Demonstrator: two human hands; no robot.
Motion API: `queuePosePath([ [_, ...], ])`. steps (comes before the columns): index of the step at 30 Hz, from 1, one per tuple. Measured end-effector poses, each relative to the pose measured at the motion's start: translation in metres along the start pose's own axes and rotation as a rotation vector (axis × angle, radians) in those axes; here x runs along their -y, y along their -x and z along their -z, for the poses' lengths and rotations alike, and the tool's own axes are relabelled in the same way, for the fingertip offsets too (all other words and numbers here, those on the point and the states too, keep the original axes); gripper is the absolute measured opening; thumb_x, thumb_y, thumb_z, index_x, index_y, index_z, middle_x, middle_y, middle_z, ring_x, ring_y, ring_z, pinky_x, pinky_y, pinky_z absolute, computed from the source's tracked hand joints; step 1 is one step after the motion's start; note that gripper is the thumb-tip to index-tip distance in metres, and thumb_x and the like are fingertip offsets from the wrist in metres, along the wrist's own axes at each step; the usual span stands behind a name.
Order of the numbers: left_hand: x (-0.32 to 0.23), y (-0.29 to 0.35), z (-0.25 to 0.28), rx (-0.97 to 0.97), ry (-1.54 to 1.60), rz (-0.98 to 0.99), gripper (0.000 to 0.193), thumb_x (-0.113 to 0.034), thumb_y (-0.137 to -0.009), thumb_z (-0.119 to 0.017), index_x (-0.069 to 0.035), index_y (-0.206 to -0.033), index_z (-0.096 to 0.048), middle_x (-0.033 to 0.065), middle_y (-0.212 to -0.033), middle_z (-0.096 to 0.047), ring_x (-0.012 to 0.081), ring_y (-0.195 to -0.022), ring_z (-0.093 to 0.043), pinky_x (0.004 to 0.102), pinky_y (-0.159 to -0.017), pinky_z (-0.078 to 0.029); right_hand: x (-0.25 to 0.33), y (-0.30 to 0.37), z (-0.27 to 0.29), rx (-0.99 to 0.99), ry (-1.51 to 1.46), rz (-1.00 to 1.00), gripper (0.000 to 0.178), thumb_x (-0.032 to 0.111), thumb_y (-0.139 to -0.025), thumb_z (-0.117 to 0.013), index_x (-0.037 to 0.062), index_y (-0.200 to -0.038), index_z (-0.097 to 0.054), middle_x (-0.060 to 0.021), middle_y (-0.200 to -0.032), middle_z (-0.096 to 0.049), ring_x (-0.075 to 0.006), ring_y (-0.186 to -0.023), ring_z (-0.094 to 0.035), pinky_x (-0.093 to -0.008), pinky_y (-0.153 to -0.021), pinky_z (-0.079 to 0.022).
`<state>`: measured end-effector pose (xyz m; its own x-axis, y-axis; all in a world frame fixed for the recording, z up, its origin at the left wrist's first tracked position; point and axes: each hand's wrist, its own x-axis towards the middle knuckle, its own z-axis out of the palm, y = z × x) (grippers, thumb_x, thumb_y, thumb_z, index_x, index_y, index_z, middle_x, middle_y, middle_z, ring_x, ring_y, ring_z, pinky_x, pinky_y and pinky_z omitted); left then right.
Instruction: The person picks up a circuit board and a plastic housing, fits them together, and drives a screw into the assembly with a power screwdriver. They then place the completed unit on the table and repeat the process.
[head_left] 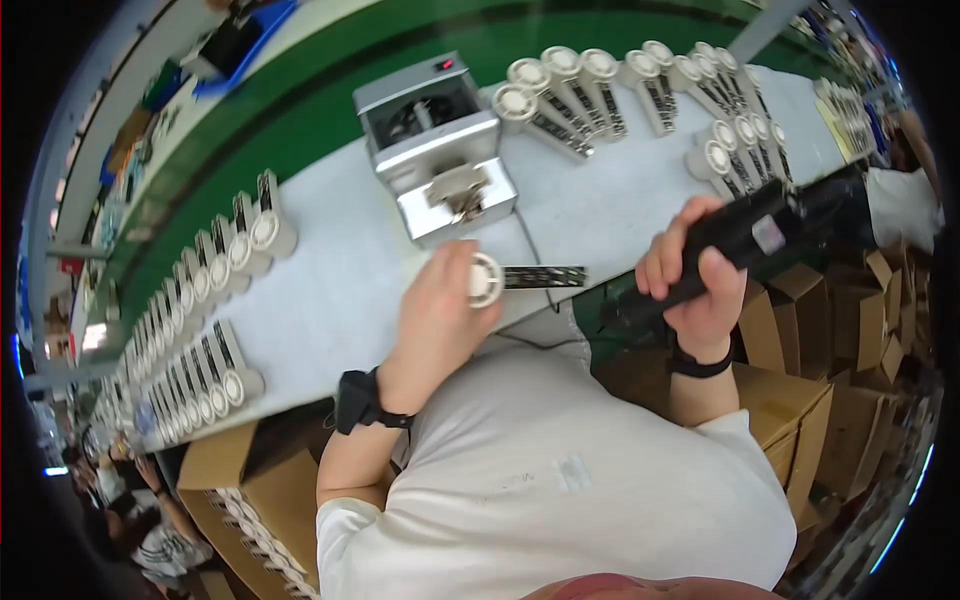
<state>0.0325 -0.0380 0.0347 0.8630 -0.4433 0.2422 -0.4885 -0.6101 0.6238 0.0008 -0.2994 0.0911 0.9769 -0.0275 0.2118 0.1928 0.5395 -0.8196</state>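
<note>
My left hand (445, 305) is closed around a white round-headed part (486, 280) just above the table's near edge. From its slotted head a long dark circuit board strip (545, 277) points to the right. In my right hand (700, 275) is a long black electric screwdriver (735, 240), held tilted, with fingers and thumb wrapped round its body. Its lower left end is dark and hard to make out. Just beyond my left hand stands a grey metal screw feeder (430, 140) with an open top and a small red light.
Several similar white parts (515, 103) stand in rows at the far right, and more (272, 232) line the left of the pale table (320, 300). A cable (527, 240) runs off the feeder. Open cardboard boxes (800, 310) are at right and lower left. Other people are at the edges.
</note>
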Motion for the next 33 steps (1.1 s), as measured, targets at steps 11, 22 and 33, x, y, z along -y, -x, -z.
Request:
queuePosePath([
  [11,0.056,0.045,0.039,-0.15,-0.396,0.019,0.047,-0.012,-0.078,-0.073,0.0,-0.121,-0.059,0.0158,-0.119,-0.061,0.035,-0.118,-0.054,0.0522,-0.105,-0.039,-0.083,-0.097,-0.095,0.186,0.386,0.303,0.031,0.01,-0.092,-0.058,-0.0015,-0.118,-0.046,-0.0119,-0.077,-0.058,-0.0222,-0.065,-0.056,-0.0393,-0.066,-0.051],
  [22,0.066,0.041,0.022,-0.078,-0.406,-0.074,0.024,-0.011,-0.083,-0.066,-0.001,-0.104,-0.069,0.0086,-0.106,-0.065,0.0313,-0.118,-0.054,0.0515,-0.107,-0.036,-0.097,-0.117,-0.1,0.193,0.541,0.266,0.025,0.004,-0.092,-0.053,-0.0071,-0.113,-0.045,-0.0135,-0.07,-0.059,-0.0227,-0.059,-0.057,-0.0341,-0.063,-0.051],
  [33,0.066,0.04,0.02,-0.074,-0.411,-0.066,0.028,-0.012,-0.079,-0.072,-0.003,-0.106,-0.069,0.0068,-0.107,-0.065,0.0298,-0.115,-0.056,0.0467,-0.101,-0.04,-0.107,-0.071,-0.083,0.182,0.395,0.152,0.033,0.013,-0.094,-0.06,0.0017,-0.121,-0.047,-0.0113,-0.074,-0.057,-0.021,-0.062,-0.054,-0.0397,-0.063,-0.05],
])
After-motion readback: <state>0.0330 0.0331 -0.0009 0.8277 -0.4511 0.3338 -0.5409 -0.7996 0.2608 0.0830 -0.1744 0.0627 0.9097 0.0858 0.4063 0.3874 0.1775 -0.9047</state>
